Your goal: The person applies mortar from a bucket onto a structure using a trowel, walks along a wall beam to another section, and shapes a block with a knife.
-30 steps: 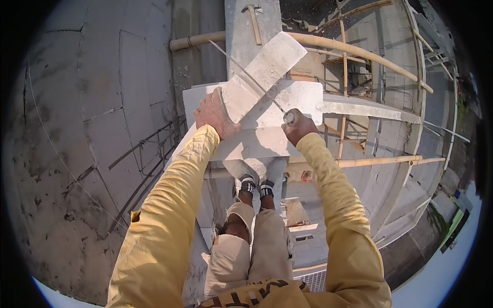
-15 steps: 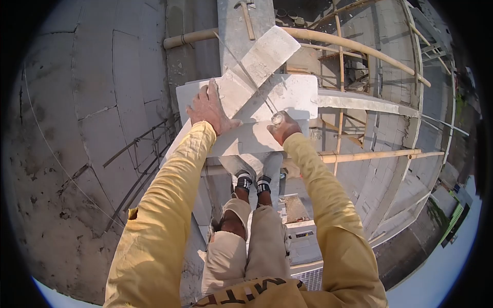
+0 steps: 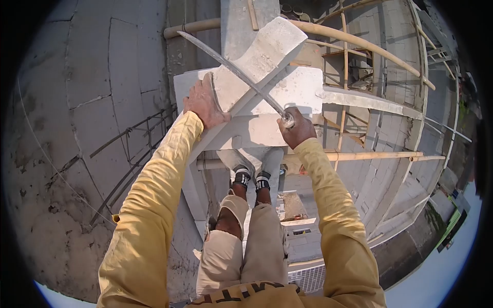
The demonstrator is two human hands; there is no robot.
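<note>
My right hand (image 3: 298, 128) is closed around the grip of a long curved metal blade (image 3: 231, 69), shaped like a machete; I cannot make out teeth on it. The blade slants up and left across a pale block (image 3: 275, 43). This block lies at an angle over a wider white block (image 3: 303, 87). My left hand (image 3: 204, 104) rests on the left end of the slanted block, fingers stretched out and thumb apart.
Behind the blocks, a wooden handle (image 3: 252, 14) lies on a concrete ledge (image 3: 236, 25). Bamboo poles (image 3: 370, 46) cross at the right, above a drop. My feet (image 3: 251, 177) stand close below the blocks. A grey block wall (image 3: 92, 128) lies left.
My right hand has shifted slightly right, and the blade has turned to show its broad side, its tip further left. My left hand has moved slightly left and down. The view has shifted a little.
</note>
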